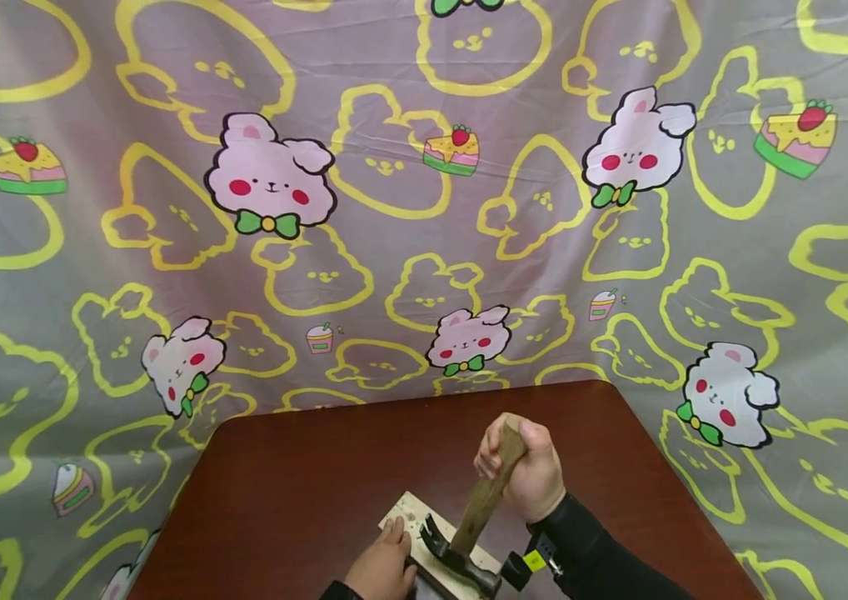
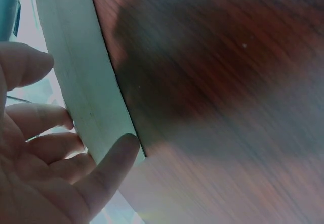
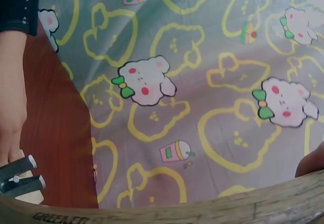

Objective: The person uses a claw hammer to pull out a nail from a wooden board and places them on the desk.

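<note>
My right hand [image 1: 532,471] grips the wooden handle of a claw hammer [image 1: 484,504]. The handle stands tilted, its black metal head low over a pale wooden board [image 1: 411,506]. The claw points toward my left hand; whether a nail sits in it is too small to tell. My left hand [image 1: 382,562] holds the board at its left part. In the left wrist view, bent fingers [image 2: 109,176] touch the board's pale side [image 2: 86,72]. Across the bottom of the right wrist view runs the hammer handle [image 3: 202,206], and the claw prongs [image 3: 23,186] show at lower left.
A dark red-brown table [image 1: 304,483] lies under the board. Behind it and at both sides hangs a grey curtain [image 1: 394,242] printed with rabbits and yellow outlines. A black device with a yellow label [image 1: 535,560] is strapped at my right wrist.
</note>
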Action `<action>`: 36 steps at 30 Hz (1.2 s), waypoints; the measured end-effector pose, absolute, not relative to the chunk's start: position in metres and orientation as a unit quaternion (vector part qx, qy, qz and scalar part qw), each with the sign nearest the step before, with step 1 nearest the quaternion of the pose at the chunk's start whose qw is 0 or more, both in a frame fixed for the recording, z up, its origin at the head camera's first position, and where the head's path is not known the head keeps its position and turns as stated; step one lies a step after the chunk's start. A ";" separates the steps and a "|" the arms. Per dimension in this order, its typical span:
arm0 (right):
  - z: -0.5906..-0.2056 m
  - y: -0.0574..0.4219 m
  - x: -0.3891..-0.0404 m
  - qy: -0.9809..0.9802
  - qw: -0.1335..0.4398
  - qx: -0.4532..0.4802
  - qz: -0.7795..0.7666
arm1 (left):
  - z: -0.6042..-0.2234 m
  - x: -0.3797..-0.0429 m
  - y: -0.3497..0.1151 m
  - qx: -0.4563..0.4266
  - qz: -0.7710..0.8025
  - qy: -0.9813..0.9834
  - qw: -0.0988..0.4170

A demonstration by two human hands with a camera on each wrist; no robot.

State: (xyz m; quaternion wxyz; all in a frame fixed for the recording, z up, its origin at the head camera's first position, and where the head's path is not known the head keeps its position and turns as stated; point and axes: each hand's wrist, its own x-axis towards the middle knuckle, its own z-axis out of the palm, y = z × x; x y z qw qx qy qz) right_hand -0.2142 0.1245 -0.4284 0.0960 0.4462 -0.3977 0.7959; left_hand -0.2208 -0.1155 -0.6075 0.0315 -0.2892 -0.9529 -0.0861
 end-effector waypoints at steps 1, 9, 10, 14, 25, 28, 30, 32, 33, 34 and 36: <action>-0.426 0.128 -0.215 -0.403 0.093 0.446 0.794 | -0.608 -0.221 -0.114 -0.289 -0.086 -0.953 0.027; -0.376 0.149 -0.221 -0.445 0.092 0.448 0.770 | -0.607 -0.224 -0.117 -0.271 -0.102 -0.957 -0.012; -0.368 0.152 -0.222 -0.443 0.086 0.450 0.770 | -0.608 -0.225 -0.118 -0.265 -0.102 -0.959 -0.021; -0.338 0.161 -0.222 -0.426 0.064 0.453 0.781 | -0.610 -0.227 -0.123 -0.232 -0.115 -0.964 -0.057; -0.298 0.166 -0.217 -0.420 0.029 0.453 0.786 | -0.602 -0.231 -0.126 -0.224 -0.138 -0.963 -0.054; -0.293 0.164 -0.216 -0.429 0.027 0.452 0.781 | -0.594 -0.234 -0.127 -0.235 -0.156 -0.959 -0.031; -0.291 0.163 -0.215 -0.434 0.028 0.453 0.778 | -0.585 -0.236 -0.127 -0.240 -0.188 -0.952 -0.016; -0.290 0.162 -0.214 -0.436 0.027 0.452 0.778 | -0.574 -0.238 -0.127 -0.241 -0.229 -0.943 0.002; -0.289 0.162 -0.213 -0.437 0.028 0.451 0.778 | -0.568 -0.238 -0.126 -0.243 -0.257 -0.935 0.016; -0.289 0.162 -0.212 -0.438 0.028 0.450 0.778 | -0.561 -0.237 -0.125 -0.245 -0.287 -0.926 0.028; -0.290 0.162 -0.211 -0.441 0.030 0.447 0.778 | -0.547 -0.235 -0.122 -0.249 -0.343 -0.904 0.056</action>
